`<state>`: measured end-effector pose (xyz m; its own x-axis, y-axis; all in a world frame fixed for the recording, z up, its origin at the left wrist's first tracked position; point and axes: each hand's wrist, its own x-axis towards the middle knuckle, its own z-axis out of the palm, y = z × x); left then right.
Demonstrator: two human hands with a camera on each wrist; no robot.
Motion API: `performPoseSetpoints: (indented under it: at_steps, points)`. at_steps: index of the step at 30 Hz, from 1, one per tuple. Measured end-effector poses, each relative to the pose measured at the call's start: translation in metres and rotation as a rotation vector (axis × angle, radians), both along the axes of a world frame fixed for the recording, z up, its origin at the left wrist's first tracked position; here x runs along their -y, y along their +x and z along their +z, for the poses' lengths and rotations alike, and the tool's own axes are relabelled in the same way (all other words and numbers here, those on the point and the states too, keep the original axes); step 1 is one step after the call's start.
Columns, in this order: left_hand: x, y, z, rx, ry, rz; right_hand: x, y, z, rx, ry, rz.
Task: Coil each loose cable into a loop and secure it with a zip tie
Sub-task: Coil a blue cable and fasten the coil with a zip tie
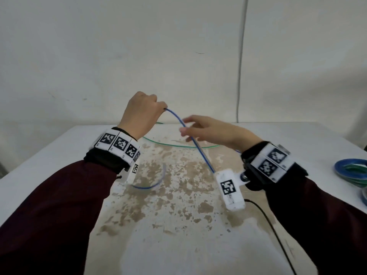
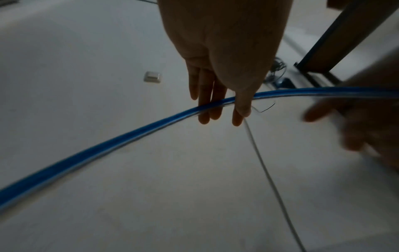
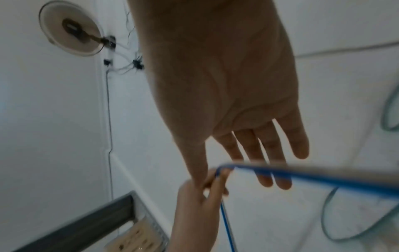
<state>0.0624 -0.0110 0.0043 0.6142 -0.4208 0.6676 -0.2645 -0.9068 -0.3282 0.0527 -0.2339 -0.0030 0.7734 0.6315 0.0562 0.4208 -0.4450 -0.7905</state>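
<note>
While the left hand pinches the blue cable above the surface, the right hand, at its 3 o'clock, has straight, spread fingers beside the cable. A green cable lies beneath.

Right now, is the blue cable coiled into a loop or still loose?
Loose. The blue cable runs in one open strand from the left hand, which pinches it, past the open right hand toward the table.

Stained white table, plain wall
</note>
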Motion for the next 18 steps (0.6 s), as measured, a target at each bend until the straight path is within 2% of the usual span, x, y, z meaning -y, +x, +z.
performPoseSetpoints:
  at_steps: [3, 7, 10, 13, 15, 17, 18]
  points:
    - [0.011, -0.012, 0.011, 0.083, -0.018, -0.031, -0.041, 0.001, 0.012, 0.090, 0.188, -0.063]
    - [-0.004, -0.021, 0.008, 0.019, -0.362, 0.034, -0.051, 0.014, 0.028, 0.297, 0.416, -0.237]
    - [-0.026, -0.024, -0.012, -0.045, -0.542, 0.068, -0.039, 0.018, 0.034, 0.230, 0.628, -0.286]
    - [-0.042, -0.022, -0.038, -0.236, -0.719, 0.109, -0.024, 0.019, 0.037, 0.202, 0.808, -0.360]
    - [-0.045, -0.025, -0.049, -0.419, -0.985, 0.008, -0.012, 0.021, 0.037, 0.153, 0.911, -0.428]
    - [-0.040, -0.033, -0.053, -0.572, -1.268, -0.183, 0.001, 0.030, 0.030, 0.115, 0.882, -0.530]
    - [-0.037, -0.036, -0.052, -0.592, -1.329, -0.240, 0.007, 0.034, 0.025, 0.093, 0.770, -0.571]
